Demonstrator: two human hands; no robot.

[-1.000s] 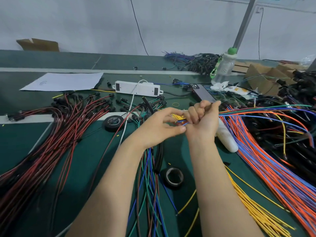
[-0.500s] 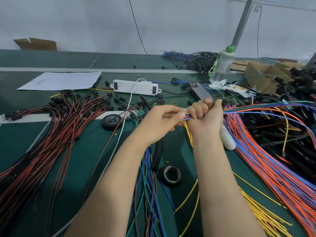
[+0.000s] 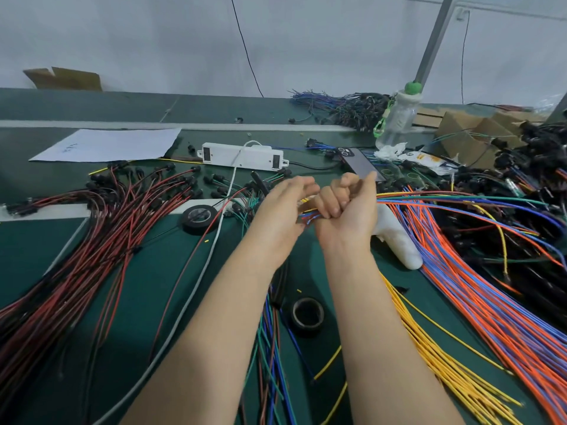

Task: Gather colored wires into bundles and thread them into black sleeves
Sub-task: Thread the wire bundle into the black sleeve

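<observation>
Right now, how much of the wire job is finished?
Lots left, I'd guess. Done: one mixed wire bundle is gathered. In hand: the right hand grips it, with the left hand at its ends. Left: it isn't in the black sleeve yet, and heaps of orange-and-blue wires and yellow wires wait.

The left hand (image 3: 277, 216) no longer pinches the wire bundle (image 3: 405, 198): its fingers now stretch out straight, palm against the bundle's short ends. The right hand (image 3: 346, 210) has turned its palm toward the camera, gripping the bundle lower
</observation>
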